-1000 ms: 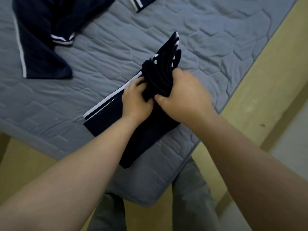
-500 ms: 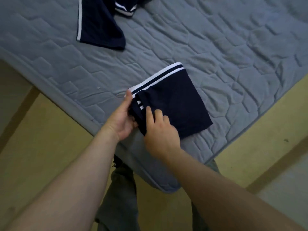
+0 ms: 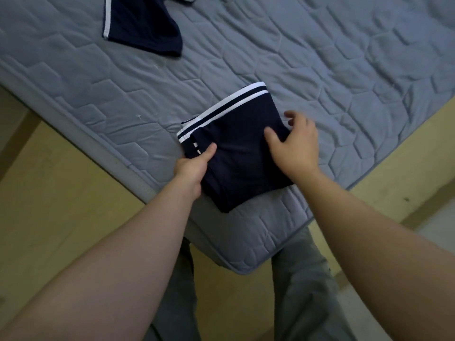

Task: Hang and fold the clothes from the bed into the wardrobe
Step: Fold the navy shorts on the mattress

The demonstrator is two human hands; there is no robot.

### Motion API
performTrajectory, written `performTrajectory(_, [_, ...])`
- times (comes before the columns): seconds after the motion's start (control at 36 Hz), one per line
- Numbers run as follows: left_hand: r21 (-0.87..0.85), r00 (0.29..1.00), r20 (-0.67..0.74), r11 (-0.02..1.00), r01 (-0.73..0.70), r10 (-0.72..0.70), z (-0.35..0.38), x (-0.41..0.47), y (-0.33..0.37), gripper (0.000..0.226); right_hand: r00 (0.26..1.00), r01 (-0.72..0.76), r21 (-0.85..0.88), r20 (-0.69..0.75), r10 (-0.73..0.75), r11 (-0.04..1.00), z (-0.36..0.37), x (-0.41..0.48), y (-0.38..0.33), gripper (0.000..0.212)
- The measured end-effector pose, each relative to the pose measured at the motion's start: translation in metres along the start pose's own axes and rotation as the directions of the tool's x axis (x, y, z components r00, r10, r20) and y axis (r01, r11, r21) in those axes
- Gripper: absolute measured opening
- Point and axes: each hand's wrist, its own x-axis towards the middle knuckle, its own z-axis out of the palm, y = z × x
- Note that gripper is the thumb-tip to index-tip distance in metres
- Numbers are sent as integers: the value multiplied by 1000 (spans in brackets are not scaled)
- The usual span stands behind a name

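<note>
Head view: a folded navy garment [image 3: 236,153] with 2 white stripes lies near the corner of the quilted bed [image 3: 320,57]. The left hand [image 3: 194,166] pinches its near edge, thumb on top. The right hand [image 3: 295,141] sits at the opposite edge, fingers blurred and grip unclear. Soft and light, the garment probably lifts best held from both sides. A spare garment [image 3: 147,25] lies well apart, with yellow floor [image 3: 61,193] below.

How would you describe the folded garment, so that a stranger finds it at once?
On the grey quilted mattress, look at the corner nearest the person. A dark blue garment lies there, with the left hand and the right hand on it. Unlike the loose dark garment farther away, it is folded square.
</note>
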Motion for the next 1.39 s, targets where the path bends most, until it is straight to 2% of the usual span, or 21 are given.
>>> performTrajectory(0.08, [15, 997, 82, 1000, 12, -13, -7, -2, 0, 53, 960, -213, 60, 199, 197, 975, -4, 27, 9, 81])
performTrajectory(0.22, [17, 994, 105, 999, -41, 39, -12, -2, -8, 53, 909, -158, 122, 406, 96, 980, 0, 43, 14, 68])
performTrajectory(0.31, [10, 992, 119, 999, -41, 40, -11, -3, -9, 52, 869, -193, 154, 486, 95, 969, -1, 46, 18, 80])
performTrajectory(0.42, [98, 995, 65, 992, -85, 79, -6, -6, -4, 45, 811, -310, 269, 575, 106, 912, -4, 44, 20, 86])
performTrajectory(0.5, [334, 948, -172, 921, -198, 266, 1, -11, -2, 61, 864, -241, 277, 499, 75, 930, 0, 38, 21, 58])
performTrajectory(0.53, [496, 869, -282, 837, -232, 408, 2, -15, -1, 72, 881, -211, 271, 469, 62, 939, 1, 36, 21, 50])
performTrajectory(0.56, [679, 733, -319, 685, -265, 600, 4, -21, -1, 80, 889, -189, 265, 454, 50, 946, 2, 34, 21, 47])
performTrajectory(0.58, [826, 569, -236, 471, -309, 788, 7, -28, -1, 83, 893, -181, 265, 447, 46, 947, 4, 33, 21, 48])
performTrajectory(0.61, [902, 418, -53, 224, -370, 907, 10, -33, -2, 82, 897, -178, 266, 439, 45, 947, 5, 32, 21, 50])
performTrajectory(0.64, [902, 315, 167, -15, -432, 934, 15, -37, -4, 84, 901, -170, 270, 431, 39, 948, 5, 32, 21, 49])
performTrajectory(0.67, [856, 280, 357, -192, -480, 891, 20, -39, -7, 91, 905, -157, 272, 424, 28, 950, 6, 33, 21, 45])
performTrajectory(0.69, [811, 317, 489, -291, -507, 812, 23, -39, -10, 101, 909, -144, 272, 417, 18, 951, 7, 33, 22, 40])
performTrajectory(0.72, [795, 405, 558, -327, -510, 725, 25, -38, -13, 113, 910, -135, 268, 414, 12, 954, 8, 34, 23, 36])
performTrajectory(0.78, [819, 587, 569, -337, -464, 576, 25, -29, -17, 137, 912, -114, 253, 410, 0, 961, 11, 35, 25, 31])
performTrajectory(0.81, [828, 633, 560, -348, -439, 535, 24, -23, -17, 144, 915, -97, 246, 404, -11, 964, 12, 36, 27, 31])
performTrajectory(0.97, [820, 672, 546, -484, -306, 501, 28, 7, -13, 154, 925, -43, 222, 378, -46, 974, 23, 41, 33, 52])
performTrajectory(1.14, [809, 666, 564, -488, -328, 488, 29, 14, -13, 150, 949, -16, 167, 312, -37, 986, 32, 39, 35, 47])
performTrajectory(1.22, [822, 560, 568, -374, -430, 603, 16, 4, -10, 141, 950, -24, 155, 310, -26, 988, 29, 39, 33, 49])
performTrajectory(1.31, [865, 468, 243, 28, -501, 850, 1, -8, -17, 123, 945, -44, 156, 326, -9, 987, 24, 38, 32, 51])
performTrajectory(1.33, [837, 499, 72, 219, -501, 864, -2, -10, -20, 116, 943, -53, 154, 332, -1, 987, 23, 38, 32, 50])
performTrajectory(1.39, [670, 700, -184, 609, -424, 690, -7, -12, -26, 109, 944, -71, 137, 329, 23, 988, 21, 35, 28, 47])
